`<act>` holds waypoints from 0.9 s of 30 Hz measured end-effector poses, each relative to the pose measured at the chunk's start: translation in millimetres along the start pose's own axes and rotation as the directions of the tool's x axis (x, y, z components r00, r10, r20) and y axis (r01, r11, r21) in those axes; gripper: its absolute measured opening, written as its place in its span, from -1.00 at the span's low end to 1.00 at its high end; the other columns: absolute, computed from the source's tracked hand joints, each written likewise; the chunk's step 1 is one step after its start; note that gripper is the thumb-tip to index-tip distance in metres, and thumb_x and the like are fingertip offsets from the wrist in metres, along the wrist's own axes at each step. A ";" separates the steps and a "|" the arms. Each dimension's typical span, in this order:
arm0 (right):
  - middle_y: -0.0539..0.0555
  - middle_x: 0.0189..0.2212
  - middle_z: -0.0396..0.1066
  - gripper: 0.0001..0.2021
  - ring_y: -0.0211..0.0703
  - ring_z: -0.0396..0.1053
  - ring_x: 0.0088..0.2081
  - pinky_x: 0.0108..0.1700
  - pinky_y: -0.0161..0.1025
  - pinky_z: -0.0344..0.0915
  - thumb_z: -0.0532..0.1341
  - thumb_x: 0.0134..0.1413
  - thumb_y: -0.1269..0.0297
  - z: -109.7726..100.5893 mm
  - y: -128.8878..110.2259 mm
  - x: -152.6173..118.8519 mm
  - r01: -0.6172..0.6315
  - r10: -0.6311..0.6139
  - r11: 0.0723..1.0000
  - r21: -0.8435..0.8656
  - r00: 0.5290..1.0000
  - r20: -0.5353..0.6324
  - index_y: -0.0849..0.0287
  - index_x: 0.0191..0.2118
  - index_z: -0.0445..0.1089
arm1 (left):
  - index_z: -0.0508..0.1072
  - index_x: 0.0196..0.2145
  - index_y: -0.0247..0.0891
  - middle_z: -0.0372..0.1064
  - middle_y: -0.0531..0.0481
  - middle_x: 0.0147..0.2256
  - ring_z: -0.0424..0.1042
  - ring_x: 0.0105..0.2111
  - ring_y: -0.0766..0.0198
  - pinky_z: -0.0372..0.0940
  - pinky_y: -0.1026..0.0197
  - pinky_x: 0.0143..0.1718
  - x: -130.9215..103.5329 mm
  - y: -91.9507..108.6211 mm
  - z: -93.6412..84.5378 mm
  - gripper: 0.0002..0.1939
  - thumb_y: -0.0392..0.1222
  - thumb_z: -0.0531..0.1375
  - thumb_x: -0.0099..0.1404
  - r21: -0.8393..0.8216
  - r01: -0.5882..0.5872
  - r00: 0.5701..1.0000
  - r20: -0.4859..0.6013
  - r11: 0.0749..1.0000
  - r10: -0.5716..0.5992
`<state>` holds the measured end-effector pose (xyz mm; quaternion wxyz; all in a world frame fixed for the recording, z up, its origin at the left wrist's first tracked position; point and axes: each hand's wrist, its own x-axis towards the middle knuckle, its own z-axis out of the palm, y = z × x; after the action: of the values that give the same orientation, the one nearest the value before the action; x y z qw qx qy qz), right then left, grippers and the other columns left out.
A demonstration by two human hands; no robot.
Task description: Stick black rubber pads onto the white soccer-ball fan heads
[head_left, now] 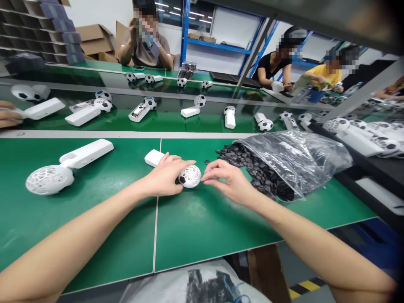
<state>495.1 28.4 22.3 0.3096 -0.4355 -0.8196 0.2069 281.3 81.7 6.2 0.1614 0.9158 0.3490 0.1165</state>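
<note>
My left hand (166, 174) grips a white device with a round, openwork soccer-ball head (191, 176) and a white handle (154, 158), which lies on the green tabletop. One black patch shows on the ball beside my thumb. Just right of the ball, the fingertips of my right hand (225, 180) are pinched together close to its surface; what they hold, if anything, is too small to make out. Behind my right hand, small black pieces (261, 173) spill from a clear plastic bag (303, 158). One loose black piece (207, 162) lies between the hands.
Another white ball-headed device (50, 180) lies at the left. Beyond a pale rail (132, 134), several similar devices rest on a green belt (164, 122). A black tray (353, 172) holds more at the right. Another person's hand (9, 114) reaches in at far left; several people sit opposite.
</note>
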 end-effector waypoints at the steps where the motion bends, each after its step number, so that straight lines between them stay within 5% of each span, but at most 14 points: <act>1: 0.02 -0.37 0.40 -0.92 -0.26 0.33 -0.29 -0.19 -0.30 0.25 0.18 0.01 0.34 4.4 -1.4 -0.6 -0.009 0.009 0.999 0.036 1.000 0.004 0.15 -0.36 0.42 | 0.10 0.13 -0.12 0.21 -0.10 -0.01 0.05 0.06 0.01 -0.20 -0.15 0.11 -0.2 1.8 -0.4 -0.27 -0.12 0.20 -0.03 -0.003 0.008 1.000 0.003 1.000 -0.008; 6: 0.01 -0.41 0.37 -0.94 -0.27 0.32 -0.33 -0.22 -0.29 0.25 0.18 0.01 0.36 18.0 5.0 2.5 -0.059 0.055 0.992 0.114 0.998 0.039 0.17 -0.37 0.40 | 0.20 0.07 -0.21 0.25 -0.13 -0.04 0.03 0.07 -0.06 -0.25 -0.19 0.11 1.7 12.0 1.3 -0.18 0.27 0.18 -0.10 -0.023 0.107 0.994 -0.023 0.994 -0.108; 13: 0.09 -0.10 0.20 -0.88 -0.15 0.18 -0.01 0.02 -0.14 0.15 0.26 -0.11 0.34 24.0 13.6 9.8 -0.055 0.055 0.989 0.137 0.998 0.002 0.18 -0.40 0.30 | 0.32 -0.05 -0.20 0.33 -0.05 -0.13 0.14 -0.01 0.01 -0.20 -0.17 0.11 4.3 20.4 2.8 -0.37 0.15 0.20 -0.06 -0.055 0.164 0.981 -0.096 0.985 -0.169; 19: 0.08 -0.19 0.31 -0.73 -0.21 0.32 -0.18 -0.19 -0.23 0.29 0.23 -0.08 0.26 22.2 27.9 15.5 -0.227 0.190 0.903 0.364 0.973 0.135 0.17 -0.26 0.15 | 0.34 -0.10 -0.19 0.35 -0.01 -0.21 0.20 -0.09 0.09 -0.20 -0.13 0.12 4.0 19.5 3.5 -0.46 0.04 0.24 -0.06 -0.107 0.130 0.985 -0.098 0.986 -0.140; 21: 0.07 -0.24 0.32 -0.77 -0.24 0.33 -0.26 -0.22 -0.25 0.29 0.20 -0.06 0.23 12.8 39.8 21.9 -0.255 0.233 0.919 0.300 0.967 0.107 0.19 -0.27 0.20 | 0.29 -0.05 -0.19 0.31 -0.04 -0.14 0.13 -0.01 0.06 -0.26 -0.14 0.14 2.8 17.9 5.0 -0.40 0.04 0.24 -0.06 -0.132 0.062 0.995 -0.069 0.989 -0.071; 25: 0.05 -0.36 0.29 -0.80 -0.31 0.27 -0.44 -0.28 -0.26 0.26 0.20 -0.05 0.20 -4.1 65.5 35.1 -0.322 0.318 0.935 -0.147 0.947 -0.054 0.20 -0.30 0.37 | 0.25 -0.02 -0.21 0.24 -0.12 -0.03 -0.07 0.13 -0.05 -0.34 -0.20 0.13 1.3 13.7 3.5 -0.31 0.15 0.23 -0.07 -0.122 -0.003 1.000 -0.015 0.993 0.001; 27: 0.06 -0.36 0.29 -0.78 -0.29 0.27 -0.41 -0.25 -0.27 0.23 0.23 -0.08 0.20 -5.9 72.6 39.1 -0.286 0.296 0.915 -0.286 0.955 -0.006 0.19 -0.29 0.41 | 0.26 -0.01 -0.17 0.23 -0.09 0.00 -0.12 0.16 -0.05 -0.35 -0.21 0.13 0.5 11.7 -1.2 -0.38 0.12 0.21 -0.01 -0.111 -0.012 1.000 0.023 0.994 0.014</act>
<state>524.9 100.6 -4.9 0.1945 -0.5883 -0.7724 0.1393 288.3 74.0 11.8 0.2155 0.9089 0.3340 0.1261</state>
